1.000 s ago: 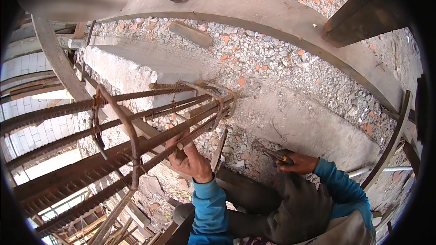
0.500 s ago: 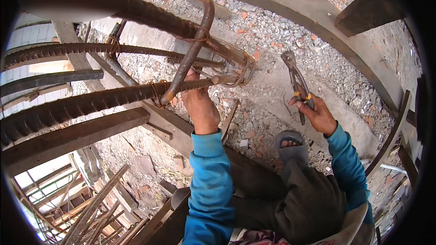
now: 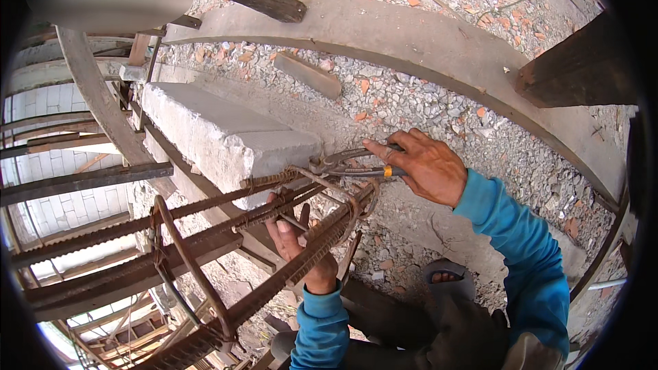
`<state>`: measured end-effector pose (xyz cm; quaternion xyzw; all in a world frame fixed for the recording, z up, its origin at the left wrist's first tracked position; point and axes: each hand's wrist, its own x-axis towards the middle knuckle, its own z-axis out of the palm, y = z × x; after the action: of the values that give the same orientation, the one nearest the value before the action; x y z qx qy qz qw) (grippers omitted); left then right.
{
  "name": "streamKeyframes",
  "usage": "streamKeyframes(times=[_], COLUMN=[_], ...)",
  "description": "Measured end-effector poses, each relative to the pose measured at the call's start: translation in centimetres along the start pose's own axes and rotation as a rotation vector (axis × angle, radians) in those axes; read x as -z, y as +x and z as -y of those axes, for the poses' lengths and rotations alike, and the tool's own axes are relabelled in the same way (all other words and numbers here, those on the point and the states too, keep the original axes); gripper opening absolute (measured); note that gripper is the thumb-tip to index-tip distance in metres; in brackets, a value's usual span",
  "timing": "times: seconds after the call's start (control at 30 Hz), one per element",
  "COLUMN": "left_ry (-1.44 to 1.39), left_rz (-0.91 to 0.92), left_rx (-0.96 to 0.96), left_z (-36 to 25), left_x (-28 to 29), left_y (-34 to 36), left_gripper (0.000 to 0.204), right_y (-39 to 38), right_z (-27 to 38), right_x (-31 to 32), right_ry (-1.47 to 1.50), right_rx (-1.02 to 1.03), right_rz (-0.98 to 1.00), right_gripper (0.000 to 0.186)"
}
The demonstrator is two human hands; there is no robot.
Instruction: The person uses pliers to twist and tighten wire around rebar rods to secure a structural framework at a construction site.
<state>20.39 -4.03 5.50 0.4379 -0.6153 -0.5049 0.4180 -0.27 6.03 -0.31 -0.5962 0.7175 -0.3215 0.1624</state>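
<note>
Nearby, left hand [image 3: 310, 258]: fingers bent among the rebar cage's [image 3: 267, 288] bars; whether gripping one, I cannot tell.
Right hand [image 3: 435, 168]: closed around the pliers [image 3: 363, 172].
Pliers' head: at the cage's tied end.
Concrete block [image 3: 274, 157]: just beside that end.
Long beam [image 3: 411, 48]: farther, past gravel [image 3: 394, 92].

No readable text, labels, numbers or signs anywhere in view, near or far, left or right.
</note>
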Motion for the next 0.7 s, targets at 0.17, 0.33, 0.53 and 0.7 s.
streamKeyframes(times=[0.17,0.33,0.53,0.7], left_ry=[-0.016,-0.007,0.064,0.076], left_rz=[-0.133,-0.165,-0.132,-0.132], left_rx=[0.026,0.026,-0.005,-0.021], left_z=[-0.5,0.4,1.0,1.5], left_x=[-2.1,-2.0,-1.2,-0.7], left_y=[0.6,1.0,1.2,1.1], left_gripper=[0.042,0.039,0.038,0.038], right_y=[0.7,1.7,3.0,3.6], right_z=[-1.6,-1.6,-3.0,-3.5], right_x=[-1.8,-2.1,-2.4,-3.4], right_ry=[0.075,0.052,-0.045,-0.117], right_rx=[0.046,0.037,0.047,0.105], right_rz=[-0.073,-0.089,-0.133,-0.213], right_gripper=[0.074,0.074,0.076,0.078])
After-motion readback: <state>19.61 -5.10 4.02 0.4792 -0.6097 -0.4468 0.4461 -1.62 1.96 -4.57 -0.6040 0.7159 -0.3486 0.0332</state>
